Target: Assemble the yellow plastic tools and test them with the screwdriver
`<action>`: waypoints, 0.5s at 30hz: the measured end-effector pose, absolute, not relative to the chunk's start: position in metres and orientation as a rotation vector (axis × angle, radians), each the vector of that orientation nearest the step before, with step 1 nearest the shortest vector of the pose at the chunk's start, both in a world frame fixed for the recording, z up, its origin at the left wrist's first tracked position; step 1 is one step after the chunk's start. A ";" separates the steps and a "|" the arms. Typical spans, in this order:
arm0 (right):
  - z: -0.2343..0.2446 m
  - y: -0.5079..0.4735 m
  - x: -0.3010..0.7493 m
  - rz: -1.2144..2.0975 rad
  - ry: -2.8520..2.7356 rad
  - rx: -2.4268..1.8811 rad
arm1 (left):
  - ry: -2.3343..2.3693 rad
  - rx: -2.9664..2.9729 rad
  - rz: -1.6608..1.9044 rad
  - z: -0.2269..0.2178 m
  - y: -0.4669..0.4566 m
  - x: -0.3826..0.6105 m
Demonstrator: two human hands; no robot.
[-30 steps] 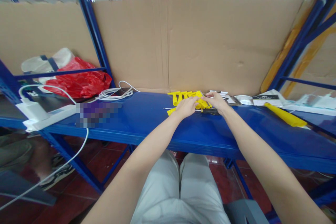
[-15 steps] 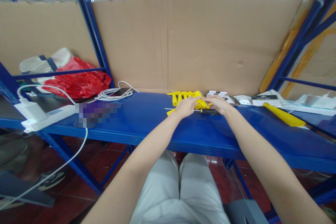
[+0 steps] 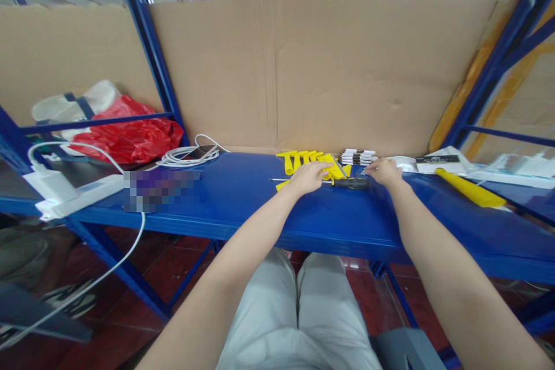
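Observation:
A pile of yellow plastic T-shaped pieces (image 3: 303,159) lies on the blue metal shelf (image 3: 243,196) near the cardboard back wall. My left hand (image 3: 309,177) rests on the right side of that pile, fingers curled over some pieces. A black-handled screwdriver (image 3: 349,183) lies just right of it, its thin shaft running left under my hand. My right hand (image 3: 384,171) sits at the screwdriver's right end, fingers bent down on small items I cannot make out. A stack of small white and black pieces (image 3: 358,156) sits behind the hands.
A yellow bar (image 3: 470,190) and white packets (image 3: 437,160) lie to the right. A coiled white cable (image 3: 188,154), a white power strip (image 3: 69,196) with a charger, and a red plastic bag (image 3: 130,136) lie to the left. Cardboard (image 3: 347,69) lines the back.
My right hand has moved right, off the yellow pile to the far end of the screwdriver, which now shows fully. My left hand has stayed on the pile.

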State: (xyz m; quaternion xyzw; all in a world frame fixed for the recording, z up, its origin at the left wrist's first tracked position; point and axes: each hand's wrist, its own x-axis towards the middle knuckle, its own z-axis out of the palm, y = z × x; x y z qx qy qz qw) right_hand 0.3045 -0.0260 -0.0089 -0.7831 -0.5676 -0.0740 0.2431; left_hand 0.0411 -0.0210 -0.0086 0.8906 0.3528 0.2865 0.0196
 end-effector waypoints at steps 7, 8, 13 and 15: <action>-0.014 -0.026 0.301 -0.171 -1.686 -2.275 | 1.077 2.761 0.887 -0.009 -0.020 0.041; -0.014 -0.026 0.301 -0.168 -1.687 -2.279 | 1.073 2.762 0.884 -0.009 -0.021 0.041; -0.012 -0.026 0.301 -0.203 -1.731 -2.273 | 1.059 2.757 0.895 -0.008 -0.022 0.041; -0.013 -0.024 0.301 -0.242 -1.741 -2.256 | 1.058 2.755 0.900 -0.008 -0.023 0.041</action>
